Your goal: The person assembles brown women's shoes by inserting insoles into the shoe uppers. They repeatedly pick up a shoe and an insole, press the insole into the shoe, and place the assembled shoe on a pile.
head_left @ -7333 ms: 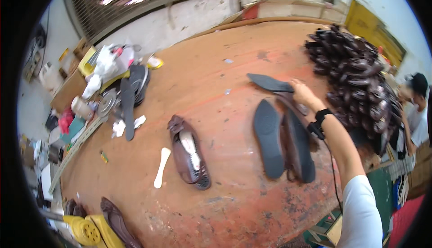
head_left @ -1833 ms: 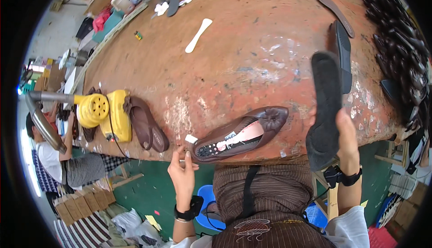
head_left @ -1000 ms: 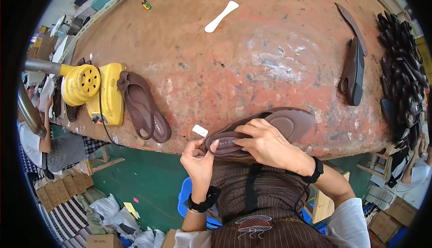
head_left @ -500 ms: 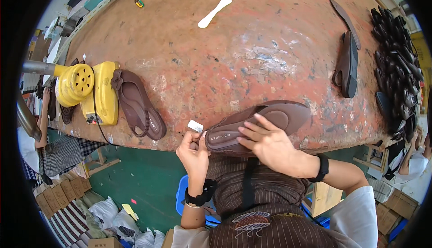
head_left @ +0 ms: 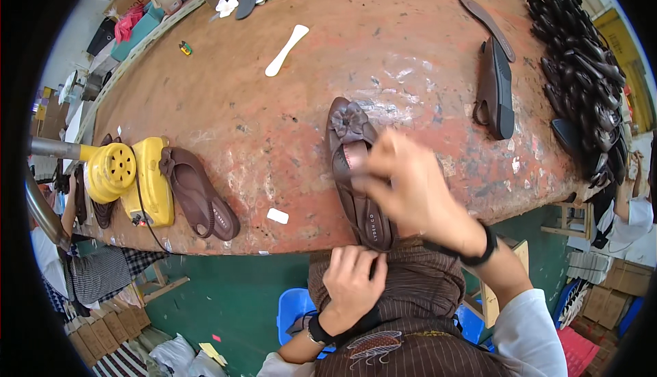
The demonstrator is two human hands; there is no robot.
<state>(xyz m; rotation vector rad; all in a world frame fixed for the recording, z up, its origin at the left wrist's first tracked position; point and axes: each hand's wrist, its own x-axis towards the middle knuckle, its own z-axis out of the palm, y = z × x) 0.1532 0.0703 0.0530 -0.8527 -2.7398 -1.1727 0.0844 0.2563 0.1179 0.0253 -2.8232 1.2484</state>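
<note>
A brown sandal (head_left: 348,123) with a bow on its toe strap lies at the table's near edge, toe pointing away from me. Its printed insole (head_left: 374,223) shows at the heel end, and a pinkish patch shows just behind the bow. My left hand (head_left: 352,280) is closed, its curled fingers at the heel. Smeared by motion, my right hand (head_left: 410,189) is over the right side of the sandal's middle; what its fingers hold is unclear. To the left, a matching sandal (head_left: 202,195) leans against a yellow machine base (head_left: 152,185). Between the two sandals lies a small white card (head_left: 278,215).
A white spatula-like tool (head_left: 287,50) lies farther back, with a small yellow-green object (head_left: 185,48) to its left. At the right are a sandal on its side (head_left: 496,89), a loose brown insole (head_left: 486,24) and a heap of dark footwear (head_left: 582,82). Below the table stands a blue bin (head_left: 291,315).
The brown footwear in front of me has turned from lying crosswise to toe away, and its bow now shows. My left hand moved to its heel; my right hand lifted off the insole. The view shifted.
</note>
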